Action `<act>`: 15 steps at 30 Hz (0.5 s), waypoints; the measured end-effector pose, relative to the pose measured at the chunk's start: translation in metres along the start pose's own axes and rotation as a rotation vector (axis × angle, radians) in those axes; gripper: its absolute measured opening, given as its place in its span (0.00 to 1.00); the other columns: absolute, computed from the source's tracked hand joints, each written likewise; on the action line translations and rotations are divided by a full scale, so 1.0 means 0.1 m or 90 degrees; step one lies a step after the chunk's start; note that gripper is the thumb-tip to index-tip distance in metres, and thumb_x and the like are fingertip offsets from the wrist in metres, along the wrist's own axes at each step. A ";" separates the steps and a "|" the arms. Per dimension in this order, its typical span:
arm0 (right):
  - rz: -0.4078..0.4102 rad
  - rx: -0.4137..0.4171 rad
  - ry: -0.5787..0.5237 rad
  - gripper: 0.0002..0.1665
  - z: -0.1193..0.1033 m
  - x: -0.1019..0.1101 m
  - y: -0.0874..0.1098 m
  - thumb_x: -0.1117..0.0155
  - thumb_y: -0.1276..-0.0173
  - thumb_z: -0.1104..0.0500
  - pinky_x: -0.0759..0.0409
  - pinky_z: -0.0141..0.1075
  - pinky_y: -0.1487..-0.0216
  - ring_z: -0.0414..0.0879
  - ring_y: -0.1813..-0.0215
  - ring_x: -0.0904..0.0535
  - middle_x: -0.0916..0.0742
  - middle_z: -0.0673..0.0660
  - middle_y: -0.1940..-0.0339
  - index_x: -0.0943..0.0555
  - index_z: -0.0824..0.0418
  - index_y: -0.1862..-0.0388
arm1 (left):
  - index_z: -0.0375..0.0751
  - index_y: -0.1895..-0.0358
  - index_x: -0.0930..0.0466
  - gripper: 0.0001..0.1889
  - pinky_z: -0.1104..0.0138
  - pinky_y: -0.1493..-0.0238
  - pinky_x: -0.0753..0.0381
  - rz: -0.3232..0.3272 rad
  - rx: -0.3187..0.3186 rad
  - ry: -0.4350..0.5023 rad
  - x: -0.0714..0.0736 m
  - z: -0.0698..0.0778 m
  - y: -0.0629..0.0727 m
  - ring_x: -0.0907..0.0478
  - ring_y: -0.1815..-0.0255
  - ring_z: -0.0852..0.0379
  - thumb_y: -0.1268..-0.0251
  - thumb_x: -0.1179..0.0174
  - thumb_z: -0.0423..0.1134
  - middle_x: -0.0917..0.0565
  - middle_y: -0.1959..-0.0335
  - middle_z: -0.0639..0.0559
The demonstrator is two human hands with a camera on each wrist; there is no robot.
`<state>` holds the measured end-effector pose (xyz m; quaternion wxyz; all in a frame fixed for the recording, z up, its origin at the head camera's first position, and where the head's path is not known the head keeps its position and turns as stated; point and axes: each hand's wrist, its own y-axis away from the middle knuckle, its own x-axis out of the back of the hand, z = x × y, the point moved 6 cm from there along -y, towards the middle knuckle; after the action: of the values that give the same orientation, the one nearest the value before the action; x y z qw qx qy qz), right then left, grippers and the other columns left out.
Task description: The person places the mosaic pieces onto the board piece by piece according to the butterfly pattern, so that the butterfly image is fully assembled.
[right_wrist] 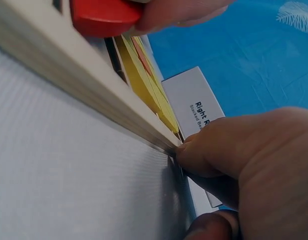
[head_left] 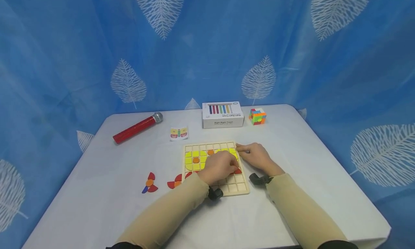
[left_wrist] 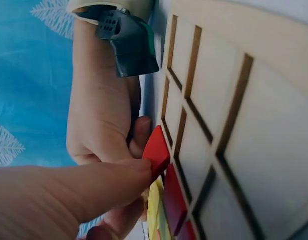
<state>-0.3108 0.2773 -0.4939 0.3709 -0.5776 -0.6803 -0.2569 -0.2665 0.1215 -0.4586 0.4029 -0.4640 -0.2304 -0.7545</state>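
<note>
A wooden grid board (head_left: 240, 188) lies on the table, with yellow tiles (head_left: 188, 154) and orange round pieces (head_left: 196, 160) set in its cells. Over its right part, my left hand (head_left: 218, 166) pinches a red tile (left_wrist: 157, 152) between thumb and finger. The tile is tilted at the board's surface, beside a darker red tile (left_wrist: 173, 196) lying in a cell. My right hand (head_left: 257, 157) grips the board's right edge near the far corner, thumb and fingertip at the rim. The left hand and forearm hide part of the board's middle.
Loose red, orange and blue pieces (head_left: 151, 189) lie left of the board. Behind it are a butterfly picture card (head_left: 179, 134), a white box (head_left: 223, 122) and a puzzle cube (head_left: 257, 116). A red microphone (head_left: 134, 130) lies at the back left.
</note>
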 end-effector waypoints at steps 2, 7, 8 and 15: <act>0.001 -0.005 -0.004 0.18 0.00 0.00 -0.01 0.36 0.26 0.53 0.28 0.54 0.29 0.56 0.27 0.26 0.17 0.49 0.34 0.14 0.55 0.40 | 0.56 0.62 0.07 0.04 0.70 0.68 0.25 0.004 -0.008 -0.015 0.01 0.01 0.00 0.21 0.64 0.65 0.33 0.30 0.41 0.12 0.66 0.67; 0.008 0.011 -0.015 0.18 -0.03 0.00 -0.01 0.35 0.26 0.53 0.26 0.55 0.31 0.57 0.29 0.24 0.16 0.50 0.35 0.14 0.56 0.41 | 0.58 0.59 0.07 0.05 0.70 0.69 0.26 -0.002 -0.007 -0.029 0.02 -0.01 0.02 0.19 0.60 0.66 0.33 0.31 0.42 0.11 0.64 0.68; 0.009 0.013 -0.016 0.18 -0.03 0.00 -0.01 0.35 0.26 0.53 0.26 0.55 0.31 0.57 0.29 0.24 0.16 0.50 0.35 0.14 0.56 0.41 | 0.58 0.58 0.07 0.05 0.70 0.68 0.25 -0.003 -0.003 -0.019 0.03 -0.03 0.04 0.18 0.59 0.66 0.32 0.31 0.43 0.11 0.63 0.69; -0.019 -0.019 -0.021 0.21 0.03 -0.02 0.01 0.35 0.26 0.50 0.30 0.57 0.28 0.57 0.25 0.27 0.18 0.49 0.32 0.15 0.52 0.38 | 0.57 0.57 0.08 0.05 0.62 0.51 0.19 0.057 0.069 0.013 0.44 -0.40 0.42 0.18 0.51 0.60 0.33 0.30 0.46 0.11 0.60 0.65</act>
<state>-0.3102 0.2787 -0.4971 0.3471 -0.5771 -0.6908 -0.2631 -0.2633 0.0516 -0.4388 0.4631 -0.4438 -0.2462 -0.7267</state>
